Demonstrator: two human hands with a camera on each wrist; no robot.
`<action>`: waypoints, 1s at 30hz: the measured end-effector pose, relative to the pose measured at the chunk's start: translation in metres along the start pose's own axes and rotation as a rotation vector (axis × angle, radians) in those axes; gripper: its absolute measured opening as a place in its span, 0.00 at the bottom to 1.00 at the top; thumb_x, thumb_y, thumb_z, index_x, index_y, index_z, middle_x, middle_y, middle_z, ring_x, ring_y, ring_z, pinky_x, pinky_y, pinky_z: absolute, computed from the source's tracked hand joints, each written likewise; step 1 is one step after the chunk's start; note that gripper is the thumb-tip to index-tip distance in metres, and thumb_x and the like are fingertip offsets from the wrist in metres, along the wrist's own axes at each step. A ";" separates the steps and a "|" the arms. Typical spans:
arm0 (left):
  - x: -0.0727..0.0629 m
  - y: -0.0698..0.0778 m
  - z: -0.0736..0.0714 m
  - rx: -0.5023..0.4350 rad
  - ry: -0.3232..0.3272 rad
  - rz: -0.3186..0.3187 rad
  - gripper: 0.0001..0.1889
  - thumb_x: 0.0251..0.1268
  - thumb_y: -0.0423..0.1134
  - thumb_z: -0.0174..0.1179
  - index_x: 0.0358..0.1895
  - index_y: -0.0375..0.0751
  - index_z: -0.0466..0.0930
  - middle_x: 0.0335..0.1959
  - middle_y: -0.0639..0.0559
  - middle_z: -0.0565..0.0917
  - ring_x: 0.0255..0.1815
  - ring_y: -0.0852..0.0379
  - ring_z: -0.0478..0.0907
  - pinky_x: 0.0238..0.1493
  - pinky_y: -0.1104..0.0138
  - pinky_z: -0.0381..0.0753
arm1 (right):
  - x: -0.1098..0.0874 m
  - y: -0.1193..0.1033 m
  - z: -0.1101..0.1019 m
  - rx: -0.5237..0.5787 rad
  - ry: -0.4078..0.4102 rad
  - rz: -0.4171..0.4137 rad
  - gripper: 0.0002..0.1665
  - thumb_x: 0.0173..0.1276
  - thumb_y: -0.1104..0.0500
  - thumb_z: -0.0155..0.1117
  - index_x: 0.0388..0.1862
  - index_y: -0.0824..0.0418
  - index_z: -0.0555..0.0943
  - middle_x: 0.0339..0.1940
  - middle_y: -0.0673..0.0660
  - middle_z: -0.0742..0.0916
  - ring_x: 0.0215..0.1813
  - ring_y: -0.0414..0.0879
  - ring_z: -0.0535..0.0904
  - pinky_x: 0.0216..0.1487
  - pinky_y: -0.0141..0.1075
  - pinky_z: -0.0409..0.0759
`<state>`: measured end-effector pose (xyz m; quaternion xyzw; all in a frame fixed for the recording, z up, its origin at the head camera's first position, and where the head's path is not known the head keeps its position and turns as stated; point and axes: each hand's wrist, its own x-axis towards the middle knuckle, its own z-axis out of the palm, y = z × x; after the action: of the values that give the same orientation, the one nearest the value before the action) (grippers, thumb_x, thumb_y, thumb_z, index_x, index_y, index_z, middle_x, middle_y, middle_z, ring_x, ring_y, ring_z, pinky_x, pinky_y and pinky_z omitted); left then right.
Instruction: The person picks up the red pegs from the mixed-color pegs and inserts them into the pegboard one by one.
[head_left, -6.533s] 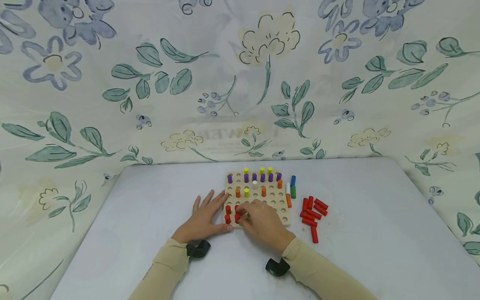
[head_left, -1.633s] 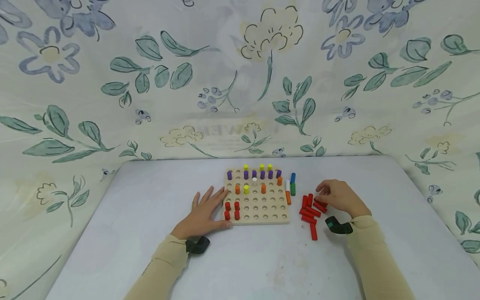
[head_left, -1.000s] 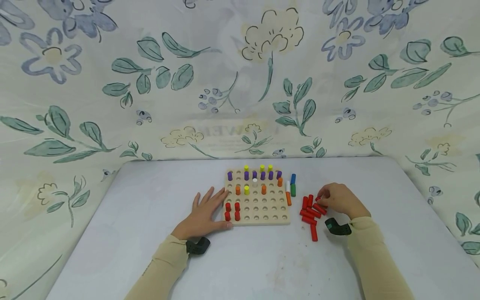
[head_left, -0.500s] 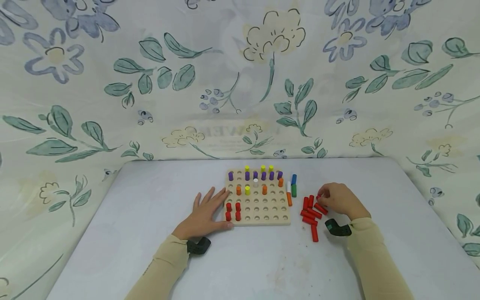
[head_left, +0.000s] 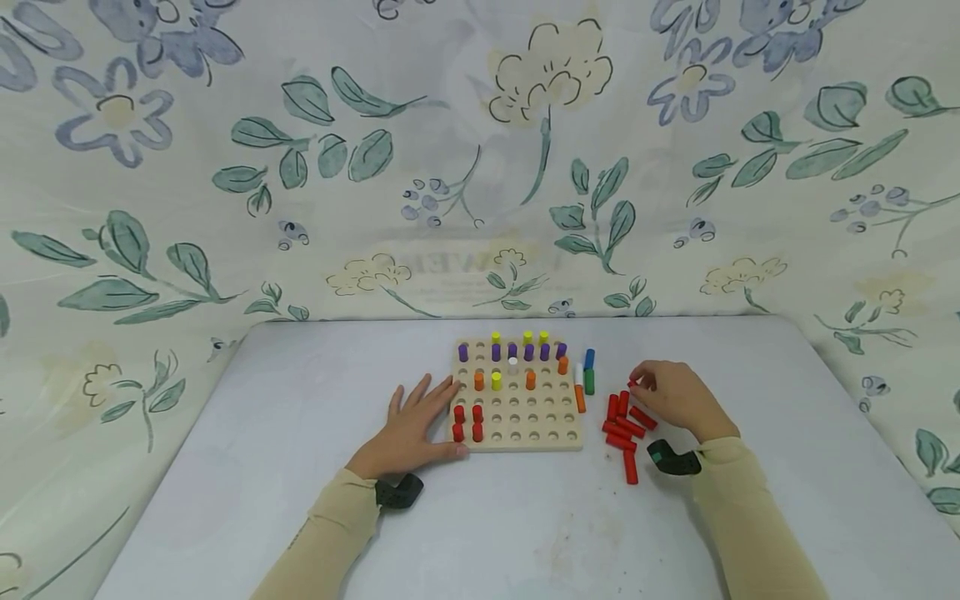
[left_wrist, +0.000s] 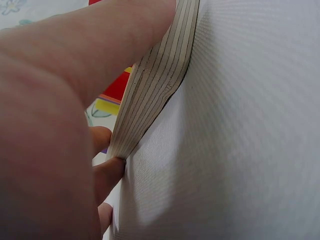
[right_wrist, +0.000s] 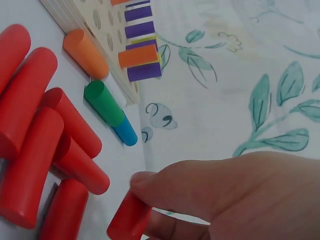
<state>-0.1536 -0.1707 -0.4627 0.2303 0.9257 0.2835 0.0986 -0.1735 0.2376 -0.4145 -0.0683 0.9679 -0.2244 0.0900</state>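
Observation:
My right hand (head_left: pixel 678 402) pinches a red peg (right_wrist: pixel 129 217) between thumb and fingers, just beyond the loose pile, in the head view. Several red pegs (head_left: pixel 628 426) lie in that pile beneath and to its left. Left of them a pale wooden pegboard (head_left: pixel 525 445) lies on the table. Red pegs (head_left: pixel 477 432) stand upright in its front left corner, two by two. My left hand (head_left: pixel 401 437) lies with spread fingers along the board's left side. Its thumb (left_wrist: pixel 150 22) and fingertips touch the layered wooden edge in the left wrist view.
Purple pegs (head_left: pixel 496 352), yellow, orange and white ones stand in the board's back rows. Loose orange (head_left: pixel 581 399), white, green (head_left: pixel 589 382) and blue (head_left: pixel 589 359) pegs lie along its right side. A floral cloth (head_left: pixel 450 283) hangs behind the white table (head_left: pixel 315 367).
My right hand was over the board's front left corner at first. It moved right to the pile, picked a red peg off it and shifted slightly back and left. My left hand stayed put.

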 end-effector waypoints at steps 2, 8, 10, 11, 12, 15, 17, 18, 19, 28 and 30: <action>0.001 0.000 0.000 -0.002 0.002 0.002 0.53 0.58 0.64 0.67 0.81 0.44 0.53 0.82 0.46 0.53 0.82 0.39 0.36 0.74 0.37 0.25 | 0.000 -0.001 0.000 0.005 0.015 -0.006 0.16 0.70 0.59 0.63 0.52 0.67 0.82 0.37 0.58 0.86 0.33 0.47 0.78 0.34 0.38 0.83; 0.001 0.000 0.001 0.004 0.001 0.004 0.53 0.58 0.64 0.67 0.81 0.44 0.53 0.82 0.46 0.53 0.82 0.39 0.35 0.74 0.37 0.25 | 0.001 -0.004 0.000 0.012 0.039 -0.012 0.16 0.71 0.59 0.62 0.52 0.67 0.82 0.38 0.58 0.86 0.33 0.47 0.78 0.34 0.38 0.83; 0.001 0.000 0.001 0.005 0.001 0.004 0.53 0.58 0.64 0.67 0.81 0.44 0.53 0.82 0.46 0.53 0.82 0.39 0.35 0.74 0.37 0.24 | 0.001 -0.005 0.000 0.012 0.044 -0.008 0.16 0.71 0.59 0.62 0.53 0.67 0.82 0.38 0.58 0.86 0.34 0.48 0.79 0.34 0.39 0.83; 0.001 0.000 0.001 0.006 0.002 0.004 0.53 0.58 0.64 0.67 0.81 0.44 0.53 0.82 0.46 0.53 0.82 0.38 0.35 0.74 0.37 0.24 | 0.001 -0.006 0.000 0.014 0.046 -0.005 0.16 0.72 0.59 0.62 0.53 0.66 0.82 0.39 0.58 0.86 0.34 0.48 0.79 0.35 0.39 0.84; 0.001 0.000 0.001 0.005 0.003 0.004 0.53 0.58 0.64 0.67 0.81 0.44 0.53 0.82 0.46 0.53 0.82 0.38 0.35 0.74 0.37 0.24 | 0.001 -0.007 0.000 0.014 0.048 -0.006 0.16 0.72 0.59 0.62 0.53 0.66 0.82 0.39 0.58 0.86 0.35 0.48 0.79 0.36 0.39 0.84; 0.000 -0.001 0.001 0.006 0.004 0.002 0.53 0.58 0.64 0.67 0.81 0.44 0.53 0.82 0.46 0.53 0.82 0.38 0.35 0.74 0.38 0.24 | 0.001 -0.010 0.002 0.018 0.053 -0.013 0.16 0.71 0.59 0.63 0.53 0.66 0.82 0.38 0.58 0.85 0.35 0.49 0.78 0.37 0.40 0.84; -0.001 -0.001 0.001 0.007 0.001 0.000 0.53 0.58 0.65 0.67 0.81 0.44 0.53 0.82 0.46 0.53 0.82 0.38 0.35 0.74 0.38 0.24 | 0.000 -0.013 0.003 0.024 0.055 -0.016 0.16 0.71 0.60 0.63 0.53 0.66 0.82 0.38 0.57 0.85 0.36 0.49 0.78 0.38 0.40 0.84; -0.001 -0.001 0.001 0.005 0.002 0.002 0.53 0.58 0.65 0.67 0.81 0.44 0.53 0.82 0.45 0.53 0.82 0.38 0.35 0.74 0.37 0.24 | 0.000 -0.014 0.003 0.025 0.057 -0.018 0.16 0.71 0.60 0.63 0.53 0.66 0.82 0.39 0.57 0.85 0.37 0.49 0.78 0.38 0.41 0.84; -0.002 -0.001 0.000 0.007 0.000 0.001 0.53 0.57 0.65 0.67 0.81 0.44 0.53 0.82 0.46 0.53 0.82 0.38 0.35 0.74 0.37 0.24 | -0.001 -0.016 0.004 0.029 0.057 -0.019 0.16 0.71 0.60 0.64 0.53 0.66 0.82 0.39 0.57 0.85 0.38 0.49 0.79 0.39 0.41 0.84; -0.001 -0.002 0.002 0.013 0.016 0.016 0.53 0.58 0.64 0.67 0.80 0.42 0.54 0.81 0.43 0.54 0.82 0.36 0.36 0.73 0.35 0.25 | -0.002 -0.025 0.005 0.024 0.087 -0.052 0.15 0.72 0.59 0.63 0.54 0.65 0.82 0.42 0.58 0.86 0.40 0.50 0.79 0.44 0.45 0.84; 0.000 -0.002 0.002 0.009 0.015 0.014 0.52 0.58 0.64 0.67 0.80 0.42 0.54 0.81 0.43 0.54 0.82 0.36 0.36 0.73 0.36 0.25 | -0.001 -0.026 0.006 0.017 0.093 -0.053 0.15 0.72 0.59 0.64 0.54 0.65 0.82 0.42 0.58 0.86 0.40 0.50 0.79 0.45 0.46 0.84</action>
<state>-0.1533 -0.1713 -0.4650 0.2352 0.9260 0.2818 0.0885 -0.1685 0.2118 -0.4078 -0.0828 0.9670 -0.2378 0.0394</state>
